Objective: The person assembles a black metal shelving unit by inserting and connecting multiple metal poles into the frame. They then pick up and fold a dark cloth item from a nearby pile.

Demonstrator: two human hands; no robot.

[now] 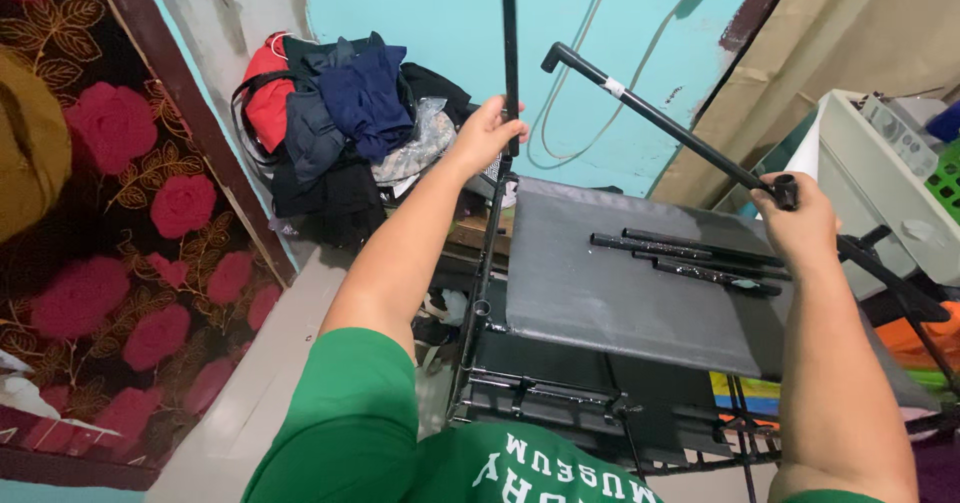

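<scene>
Green shirt (350,433), white lettering, nearest the camera. Left hand (487,131): closed round an upright black rack pole (510,53). Right hand (805,225): clamped on a slanting black tube (655,108) banded with a white label. Hands well apart. Grey fabric shelf (600,293): carries three loose black rods (690,258). Clothes heap (345,123): against the turquoise wall (450,13). White bin (880,178): at right.

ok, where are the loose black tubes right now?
In the head view, the loose black tubes lie side by side on the grey fabric shelf, right of centre, just below and left of the right hand gripping a long black pole.
</scene>
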